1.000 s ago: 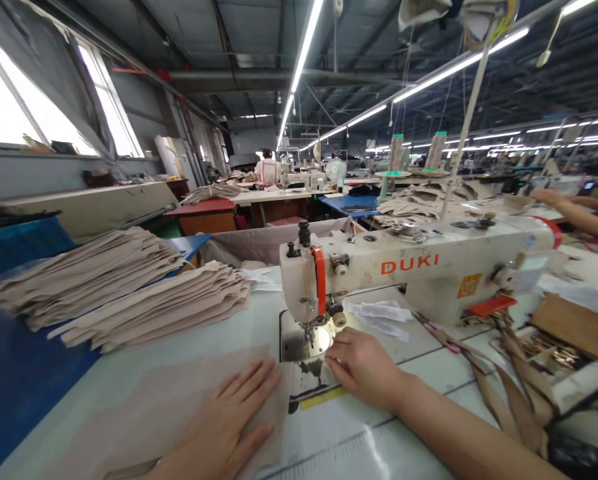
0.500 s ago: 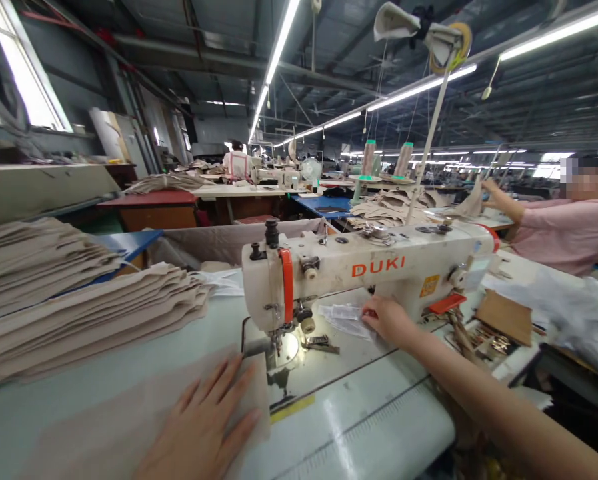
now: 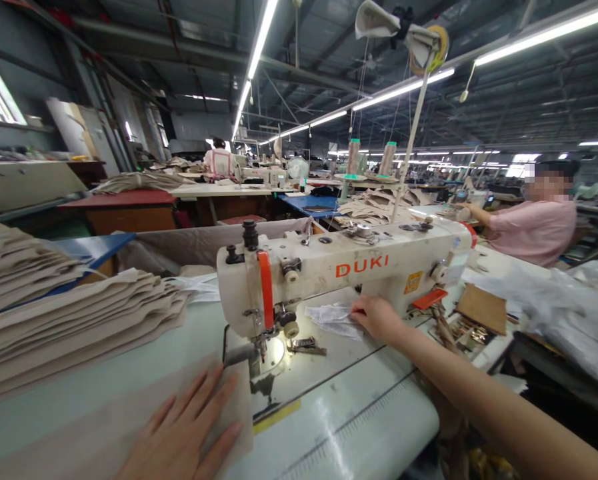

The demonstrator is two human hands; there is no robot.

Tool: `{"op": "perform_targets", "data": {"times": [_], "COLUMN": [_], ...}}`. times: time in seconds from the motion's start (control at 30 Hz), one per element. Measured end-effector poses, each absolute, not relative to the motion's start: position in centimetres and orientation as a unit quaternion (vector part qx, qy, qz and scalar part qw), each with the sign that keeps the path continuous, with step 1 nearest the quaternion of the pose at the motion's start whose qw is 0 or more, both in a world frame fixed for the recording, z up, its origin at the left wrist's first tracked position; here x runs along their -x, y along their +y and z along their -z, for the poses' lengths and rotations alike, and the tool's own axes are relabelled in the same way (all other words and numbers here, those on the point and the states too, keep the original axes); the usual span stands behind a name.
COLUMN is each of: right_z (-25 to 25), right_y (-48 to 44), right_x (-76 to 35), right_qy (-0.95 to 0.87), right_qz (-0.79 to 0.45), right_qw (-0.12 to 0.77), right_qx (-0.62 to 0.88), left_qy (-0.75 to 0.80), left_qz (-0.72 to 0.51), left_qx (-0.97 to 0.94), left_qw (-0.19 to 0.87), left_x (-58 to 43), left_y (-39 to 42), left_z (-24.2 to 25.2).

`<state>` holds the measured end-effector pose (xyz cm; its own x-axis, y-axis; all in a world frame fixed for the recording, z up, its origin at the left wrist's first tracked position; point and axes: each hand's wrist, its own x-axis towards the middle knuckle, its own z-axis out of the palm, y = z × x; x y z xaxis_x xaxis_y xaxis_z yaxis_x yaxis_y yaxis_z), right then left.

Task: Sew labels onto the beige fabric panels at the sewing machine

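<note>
My left hand lies flat with fingers spread on a beige fabric piece, whose right edge is near the needle area. My right hand reaches beneath the arm of a white sewing machine lettered DUKI. Its thumb and fingers are pinched at the right end of some thin, whitish, see-through strips on the machine bed. How many layers they hold is hidden. A small metal attachment sits on the bed beside the lit needle plate.
Stacked beige fabric pieces lie at the left. On the right are a tray of small metal parts, a brown piece and clear plastic. A thread stand rises behind; a co-worker in pink sits at the right.
The view has shifted slightly, so the machine appears further left. Both my hands keep about the same places on the cloth and strips. The co-worker's arm at the right has lowered.
</note>
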<state>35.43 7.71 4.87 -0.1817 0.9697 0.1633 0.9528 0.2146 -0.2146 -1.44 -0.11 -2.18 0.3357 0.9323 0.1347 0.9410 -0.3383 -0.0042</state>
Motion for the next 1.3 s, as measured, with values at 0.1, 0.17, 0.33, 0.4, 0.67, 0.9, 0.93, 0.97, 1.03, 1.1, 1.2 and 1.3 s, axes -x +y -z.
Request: {"op": "perform_targets", "data": {"times": [0.1,0.17,0.33,0.4,0.67,0.9,0.93,0.97,1.03,1.1,1.2,1.3], "right_z": [-5.3,-5.7,-7.0,-7.3,-6.0,-4.9,-4.8,-4.6,-4.1,-3.6,-2.9,-2.5], "right_y": [7.6,7.5,5.4,3.8,0.2,2.1,2.2,2.2,1.7,0.7,-0.9,-2.0], "right_x": [-35.2,-35.2,-34.6,-33.4,-22.5,-19.0,-19.3,-19.7,-20.7,-21.6,-22.3,-22.5], "right_qy": [-0.763,-0.761,-0.783,-0.800,-0.865,-0.858,-0.856,-0.855,-0.868,-0.900,-0.943,-0.951], "right_qz": [-0.029,-0.030,-0.058,-0.080,-0.204,-0.220,-0.216,-0.208,-0.181,-0.145,-0.110,-0.103], "right_qw": [0.145,0.158,0.177,0.181,0.191,0.218,0.224,0.231,0.246,0.246,0.221,0.204], "right_qx": [0.629,0.628,0.593,0.566,0.416,0.410,0.414,0.414,0.393,0.328,0.225,0.210], "left_qy": [-0.572,-0.570,-0.526,-0.475,-0.283,-0.326,-0.342,-0.355,-0.375,-0.382,-0.376,-0.366], "left_qz": [0.069,0.082,0.176,0.243,0.273,0.295,0.295,0.295,0.286,0.269,0.241,0.225], "left_qx": [0.816,0.817,0.822,0.819,0.870,0.873,0.872,0.871,0.872,0.879,0.892,0.900], "left_qw": [0.042,0.040,0.131,0.212,0.297,0.213,0.190,0.167,0.128,0.098,0.071,0.068], "left_x": [1.6,1.7,2.0,1.5,-2.0,0.8,1.0,1.1,1.1,0.8,0.6,0.6], "left_y": [-0.1,0.0,-0.5,-1.3,-4.1,-2.0,-1.7,-1.4,-1.0,-0.8,-0.7,-0.6], "left_z": [2.4,2.7,2.1,0.7,-3.5,-2.8,-2.6,-2.5,-2.2,-2.1,-2.1,-2.0]}}
